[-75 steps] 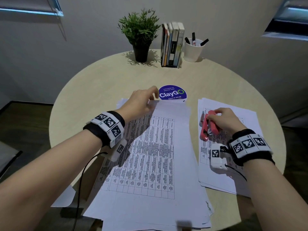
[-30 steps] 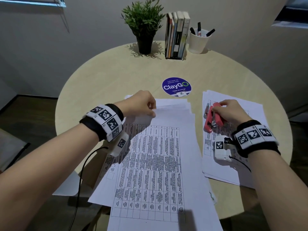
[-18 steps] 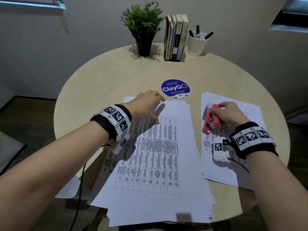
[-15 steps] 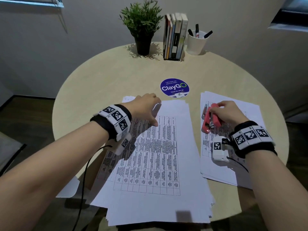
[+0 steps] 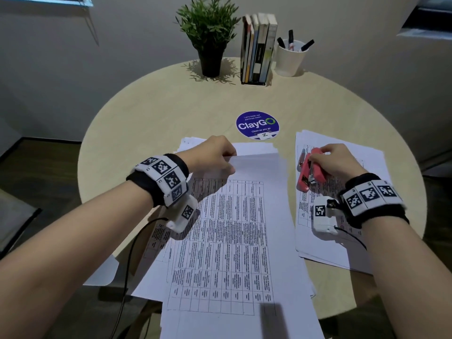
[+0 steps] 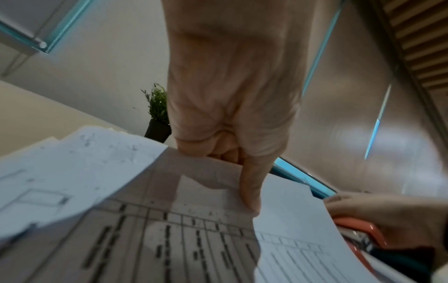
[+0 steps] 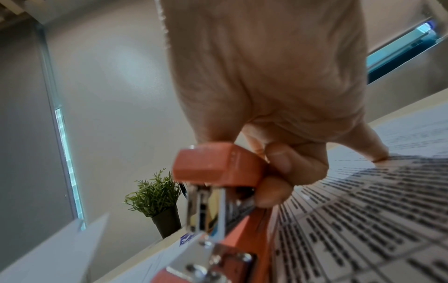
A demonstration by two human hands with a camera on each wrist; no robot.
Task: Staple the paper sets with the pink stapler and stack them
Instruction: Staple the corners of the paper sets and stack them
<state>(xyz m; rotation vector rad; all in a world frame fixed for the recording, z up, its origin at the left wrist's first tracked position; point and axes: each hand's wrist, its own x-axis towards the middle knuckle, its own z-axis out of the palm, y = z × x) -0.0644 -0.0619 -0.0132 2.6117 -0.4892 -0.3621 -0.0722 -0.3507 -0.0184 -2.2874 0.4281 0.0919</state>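
We are midway: our left hand (image 5: 215, 155) pinches the top corner of the next paper set (image 5: 234, 241) mid-worktop, while our right hand (image 5: 335, 162) grips the pink stapler (image 5: 309, 172), resting on the side stack (image 5: 342, 250) (presumably stapled); many sheets remain.

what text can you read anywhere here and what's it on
"ClayGO": round blue sticker on the table.
"Clean as you go": same sticker, under the logo.
"Let's keep our pantries clean": same sticker, top; small, so this reading is unsure.
"Z": white tab at the sticker's near edge.
Printed tables on the papers: too small to read.
Book spines: unreadable.
Wristband markers: patterns only.
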